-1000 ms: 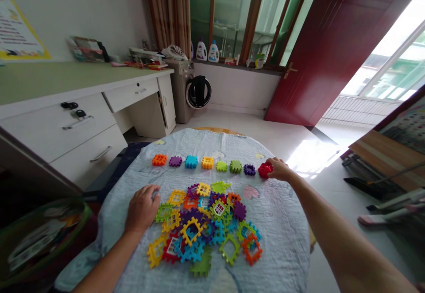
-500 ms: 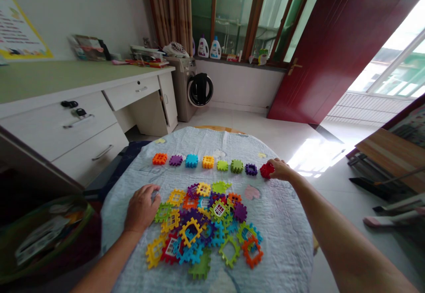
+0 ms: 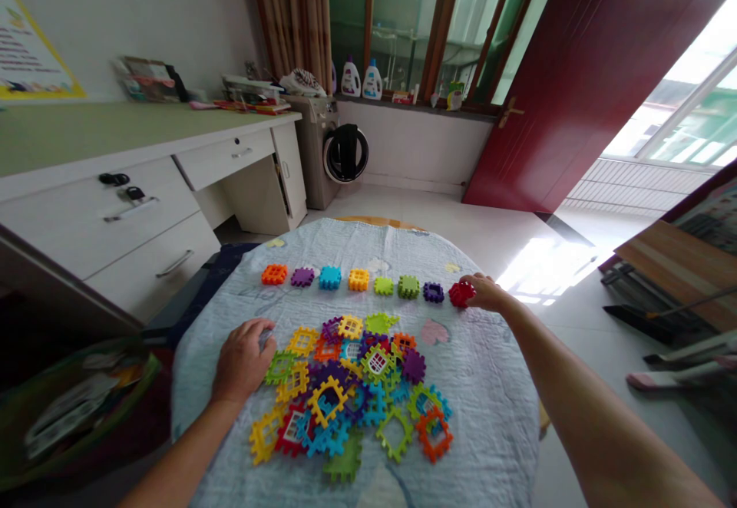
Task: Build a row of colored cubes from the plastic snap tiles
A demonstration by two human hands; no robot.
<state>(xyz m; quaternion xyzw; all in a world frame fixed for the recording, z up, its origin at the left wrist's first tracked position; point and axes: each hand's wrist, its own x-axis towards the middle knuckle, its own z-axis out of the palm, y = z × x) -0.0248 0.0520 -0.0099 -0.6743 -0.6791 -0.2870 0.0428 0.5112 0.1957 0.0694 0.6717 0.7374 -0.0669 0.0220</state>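
Observation:
My right hand (image 3: 484,293) has its fingers on a red piece (image 3: 459,295) at the right end of a row of small pieces on the cloth-covered table. From the left, the row starts with an orange piece (image 3: 274,275), a purple one (image 3: 302,277) and a blue one (image 3: 330,278). Yellow, green and dark purple pieces follow. My left hand (image 3: 245,361) rests on the cloth with fingers slightly curled and apart, left of a heap of colourful notched pieces (image 3: 345,385). Its fingertips are near a green frame piece (image 3: 280,367) and hold nothing.
A round table with a pale blue cloth (image 3: 489,385) stands in front of me. A white desk (image 3: 150,147) is at the left, above a basket (image 3: 153,385). Behind are a washing machine (image 3: 316,155) with its door open and a red door (image 3: 553,94).
The view has shifted very slightly. Both hands keep their places, and the right fingers remain on the red piece.

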